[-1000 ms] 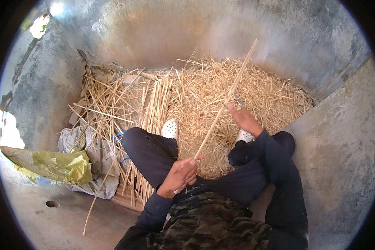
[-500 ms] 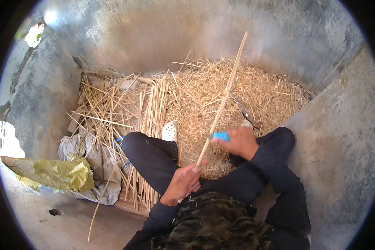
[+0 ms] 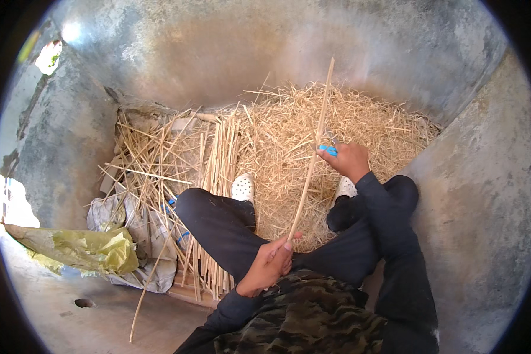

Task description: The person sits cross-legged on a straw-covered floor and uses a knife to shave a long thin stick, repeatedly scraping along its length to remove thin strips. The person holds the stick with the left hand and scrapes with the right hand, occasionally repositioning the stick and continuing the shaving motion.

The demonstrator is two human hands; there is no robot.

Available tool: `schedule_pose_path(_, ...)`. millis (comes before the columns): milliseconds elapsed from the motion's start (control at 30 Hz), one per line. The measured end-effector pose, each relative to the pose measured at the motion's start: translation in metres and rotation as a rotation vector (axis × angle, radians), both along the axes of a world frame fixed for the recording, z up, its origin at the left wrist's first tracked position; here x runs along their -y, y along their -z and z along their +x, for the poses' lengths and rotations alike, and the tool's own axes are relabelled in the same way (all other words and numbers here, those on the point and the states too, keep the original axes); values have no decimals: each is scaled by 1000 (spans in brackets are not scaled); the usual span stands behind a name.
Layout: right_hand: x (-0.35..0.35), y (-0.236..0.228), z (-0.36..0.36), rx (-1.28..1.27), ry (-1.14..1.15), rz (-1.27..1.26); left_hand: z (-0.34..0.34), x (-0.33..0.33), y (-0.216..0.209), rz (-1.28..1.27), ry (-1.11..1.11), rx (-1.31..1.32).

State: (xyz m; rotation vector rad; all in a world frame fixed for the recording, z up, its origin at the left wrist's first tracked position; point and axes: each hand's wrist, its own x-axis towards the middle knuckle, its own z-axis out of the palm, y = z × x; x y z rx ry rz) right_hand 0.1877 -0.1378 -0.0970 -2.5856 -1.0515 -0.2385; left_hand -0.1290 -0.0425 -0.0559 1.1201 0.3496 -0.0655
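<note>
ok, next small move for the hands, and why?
Probably draw the blue tool down the long pale strip, stopping short of the left hand: that hand grips the strip's lower end, the right hand holds the tool at the strip partway up, and bare strip lies between them.

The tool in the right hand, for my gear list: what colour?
The tool shows blue, best in head view.

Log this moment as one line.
left hand: gripping pale strip near lower end | right hand: holding blue tool at strip | straw pile: between white shoes
</note>
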Motion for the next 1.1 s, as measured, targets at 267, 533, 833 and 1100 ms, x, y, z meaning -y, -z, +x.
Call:
schedule_pose_path(267, -1, 26, -16, -646, -95, 179, 4, -11, 16, -280, -92, -71)
schedule_pose_path(533, 27, -21, -110, -150, -267, 72, 7, -15, 5, -437, -29, -20)
schedule_pose_path(833, 27, -27, -116, -39, -395, 135, -1, -3, -11, -658, -100, -49)
schedule_pose_path(1100, 32, -9, -12, 197, -70, 83, -15, 11, -13, -659, -24, -87)
